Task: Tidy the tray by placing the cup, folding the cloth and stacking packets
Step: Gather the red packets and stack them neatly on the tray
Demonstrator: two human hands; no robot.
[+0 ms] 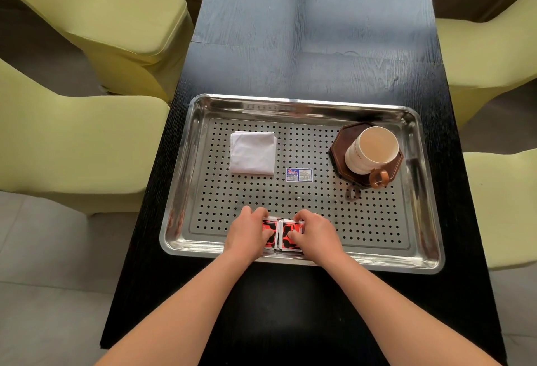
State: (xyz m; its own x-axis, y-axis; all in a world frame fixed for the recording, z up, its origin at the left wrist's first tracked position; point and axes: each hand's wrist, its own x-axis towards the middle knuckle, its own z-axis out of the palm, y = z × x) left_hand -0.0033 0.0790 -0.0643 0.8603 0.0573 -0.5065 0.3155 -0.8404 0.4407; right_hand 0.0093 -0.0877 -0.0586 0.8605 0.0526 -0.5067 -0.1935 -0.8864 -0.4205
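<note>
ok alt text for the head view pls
Both hands, left hand and right hand, press red packets together at the near edge of a perforated steel tray; a folded white cloth and a cup on a brown coaster sit behind.

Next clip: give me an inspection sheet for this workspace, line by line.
Surface: black wood-grain table, bearing a perforated steel tray.
Job's things: white folded cloth lies far left in the tray; white mug on a dark octagonal coaster; red-and-black packets at near edge.
Clutter: blue label sticker.
Hands: left hand and right hand both grip the packets.
Cables: nothing seen.
Surroundings: yellow-green covered chairs.
</note>
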